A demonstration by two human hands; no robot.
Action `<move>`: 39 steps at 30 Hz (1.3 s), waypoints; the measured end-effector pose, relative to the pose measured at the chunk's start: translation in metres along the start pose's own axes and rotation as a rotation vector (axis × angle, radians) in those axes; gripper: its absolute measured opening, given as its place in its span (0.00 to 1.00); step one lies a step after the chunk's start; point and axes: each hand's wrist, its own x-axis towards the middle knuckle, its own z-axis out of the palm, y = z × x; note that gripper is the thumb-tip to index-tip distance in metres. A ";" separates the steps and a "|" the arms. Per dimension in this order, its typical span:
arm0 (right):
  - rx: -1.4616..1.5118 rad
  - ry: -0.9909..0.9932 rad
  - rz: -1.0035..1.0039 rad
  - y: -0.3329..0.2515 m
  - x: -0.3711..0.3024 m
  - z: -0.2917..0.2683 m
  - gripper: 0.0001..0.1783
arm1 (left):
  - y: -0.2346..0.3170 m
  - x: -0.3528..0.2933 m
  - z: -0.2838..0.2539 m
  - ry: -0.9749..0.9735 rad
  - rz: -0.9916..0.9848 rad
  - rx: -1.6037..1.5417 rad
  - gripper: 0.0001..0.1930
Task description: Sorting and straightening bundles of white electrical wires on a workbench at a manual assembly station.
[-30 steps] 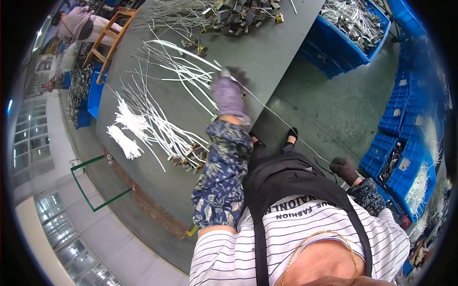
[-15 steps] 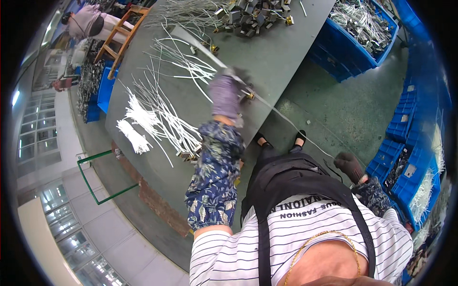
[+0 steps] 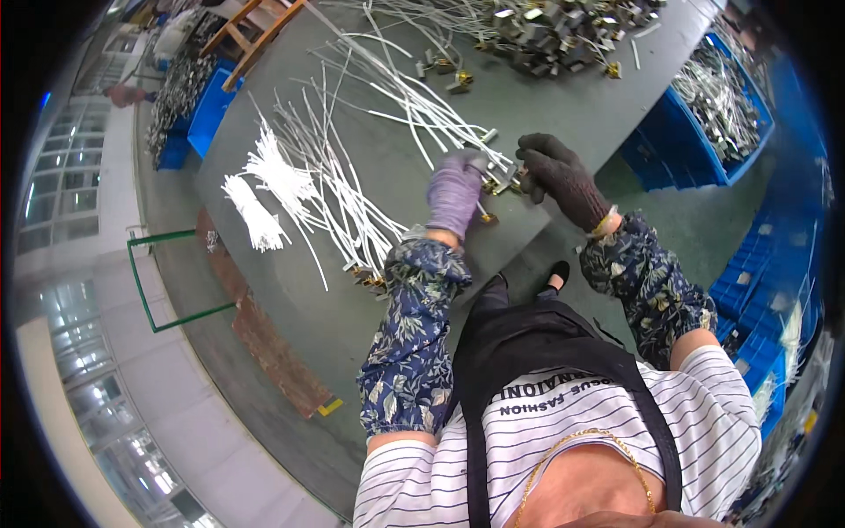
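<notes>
My left hand (image 3: 456, 194), in a purple knit glove, is closed beside the metal ends of a loose bunch of white wires (image 3: 418, 101) on the grey table. Its fingertips are turned away, and what they grip is hidden. Opposite it at the table's corner is my right hand (image 3: 563, 180), in a dark brown glove. Its fingers are bent inward over small metal end pieces (image 3: 503, 183), and the thing between them is too small to make out. A brass-coloured end (image 3: 488, 217) lies just below the left hand.
More white wires (image 3: 348, 202) and two white bundles (image 3: 255, 216) lie on the left of the table (image 3: 493, 264). A heap of metal pieces (image 3: 563, 35) covers its far side. Blue crates (image 3: 678, 145) stand on the right, and a wooden ladder (image 3: 238, 40) is at the far left.
My right hand has come up from low on the right to the table's corner, near the left hand. The long pale strip that trailed off the table has gone from between the hands.
</notes>
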 end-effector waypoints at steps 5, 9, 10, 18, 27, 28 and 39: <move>-0.742 0.168 -0.318 0.000 0.135 0.007 0.20 | -0.078 -0.002 -0.084 0.102 -0.222 -0.176 0.15; -1.161 0.377 -0.745 -0.005 0.201 0.016 0.18 | -0.105 -0.018 -0.142 0.255 -0.389 -0.379 0.13; -1.230 0.259 -0.609 -0.018 0.204 0.021 0.15 | -0.117 -0.015 -0.157 0.369 -0.389 -0.288 0.13; -1.134 0.369 -0.761 0.039 0.200 0.018 0.12 | -0.242 0.043 -0.272 0.719 -0.519 0.183 0.27; -1.063 0.353 -0.612 0.026 0.187 0.040 0.12 | -0.254 0.142 -0.299 0.456 -0.784 0.305 0.27; -1.060 0.360 -0.618 0.025 0.189 0.038 0.12 | -0.260 0.139 -0.306 0.582 -0.652 0.355 0.25; -1.039 0.384 -0.627 0.026 0.186 0.041 0.13 | -0.237 0.051 -0.343 0.219 -0.725 -0.338 0.12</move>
